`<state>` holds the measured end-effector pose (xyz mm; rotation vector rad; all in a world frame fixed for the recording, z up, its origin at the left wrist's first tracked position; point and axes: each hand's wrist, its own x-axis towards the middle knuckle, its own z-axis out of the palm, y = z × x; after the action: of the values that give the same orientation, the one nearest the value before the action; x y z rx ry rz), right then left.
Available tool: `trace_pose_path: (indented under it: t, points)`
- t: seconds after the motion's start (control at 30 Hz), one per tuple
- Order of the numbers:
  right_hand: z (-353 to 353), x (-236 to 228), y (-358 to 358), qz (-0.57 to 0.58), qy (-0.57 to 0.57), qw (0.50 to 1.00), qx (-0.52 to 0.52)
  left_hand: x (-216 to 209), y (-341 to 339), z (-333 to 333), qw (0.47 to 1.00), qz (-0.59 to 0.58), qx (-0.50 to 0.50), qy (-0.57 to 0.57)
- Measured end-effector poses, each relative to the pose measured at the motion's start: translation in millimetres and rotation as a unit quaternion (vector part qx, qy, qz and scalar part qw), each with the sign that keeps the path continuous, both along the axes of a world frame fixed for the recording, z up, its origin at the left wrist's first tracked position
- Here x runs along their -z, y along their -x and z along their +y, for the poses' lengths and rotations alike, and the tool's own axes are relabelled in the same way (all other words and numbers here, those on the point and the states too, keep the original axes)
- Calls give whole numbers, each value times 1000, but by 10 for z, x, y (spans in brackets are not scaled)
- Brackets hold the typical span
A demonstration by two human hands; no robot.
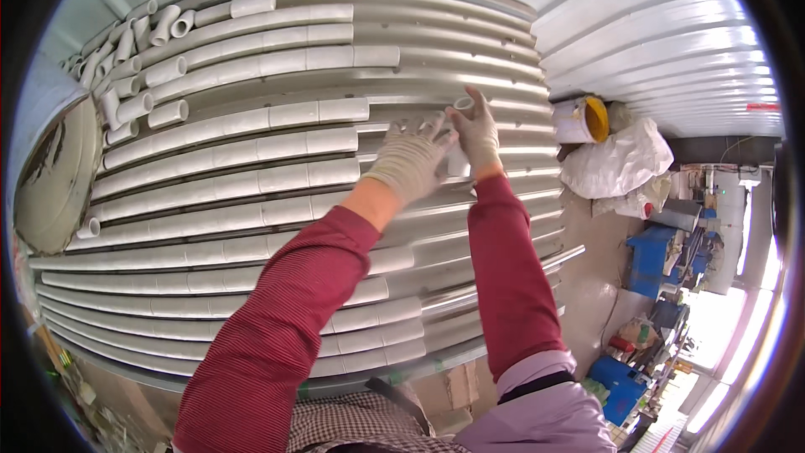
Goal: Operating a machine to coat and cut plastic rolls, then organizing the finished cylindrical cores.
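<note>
My right hand (pixel 478 138), in a pale work glove, is closed around a short white tube (pixel 459 163). The tube stands upright, its round open end showing between thumb and forefinger. Close on its left is my left hand (pixel 412 155), gloved too, palm down with fingers stretched and parted; whether it touches the tube I cannot make out. Both are over a ridged grey metal rack (pixel 453 226). Similar white tubes (pixel 289 147) lie end to end in its grooves, left of my hands.
Loose white tubes (pixel 126 75) are heaped at the far left, beside a round dusty container (pixel 54 172). A metal rod (pixel 563 258) juts past the rack's right edge. Beyond it are a yellow-lined bucket (pixel 574 122), white sacks (pixel 620 159) and blue bins (pixel 650 260).
</note>
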<state>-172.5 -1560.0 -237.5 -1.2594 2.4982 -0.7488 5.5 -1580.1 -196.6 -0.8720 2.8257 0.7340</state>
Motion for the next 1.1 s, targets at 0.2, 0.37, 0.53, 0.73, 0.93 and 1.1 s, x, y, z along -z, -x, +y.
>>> trace_pose_path:
  t: [0.2,0.37,0.53,0.73,0.93,1.1]
  points:
    - [345,111,158,-206,110,970,68,317,243,398,991,19,-124,-44]
    - [1085,409,558,-278,262,910,161,471,587,543,994,77,-69,36]
    - [1173,246,533,-389,258,875,129,450,42,644,995,98,23,-12]
    - [1196,282,-199,-379,287,875,94,441,-1115,920,989,142,27,32]
    - [1782,54,-589,-502,237,822,127,535,-1194,1316,960,277,-43,-4]
    - [2302,196,-618,-476,285,800,228,301,-1573,1493,955,279,-75,-62]
